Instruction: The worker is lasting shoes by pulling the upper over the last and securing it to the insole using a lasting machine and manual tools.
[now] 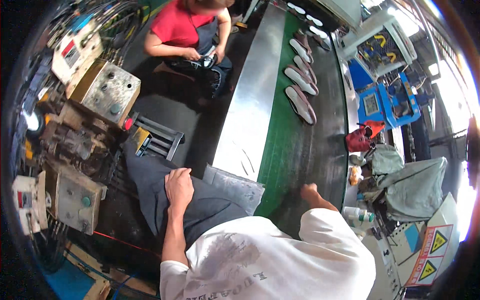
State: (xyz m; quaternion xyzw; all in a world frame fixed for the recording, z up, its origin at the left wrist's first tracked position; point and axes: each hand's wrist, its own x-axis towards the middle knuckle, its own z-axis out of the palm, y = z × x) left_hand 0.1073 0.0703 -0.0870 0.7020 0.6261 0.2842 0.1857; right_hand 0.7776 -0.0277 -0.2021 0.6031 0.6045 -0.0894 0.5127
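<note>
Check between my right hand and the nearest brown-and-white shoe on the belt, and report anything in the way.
Nothing visible stands between the right hand and the nearest shoe; only the surface of the belt lies there.

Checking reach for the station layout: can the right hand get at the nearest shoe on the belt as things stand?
Probably yes. The right hand is at the same belt as the nearest shoe, with only bare belt between them, though a forward lean may be needed.
</note>
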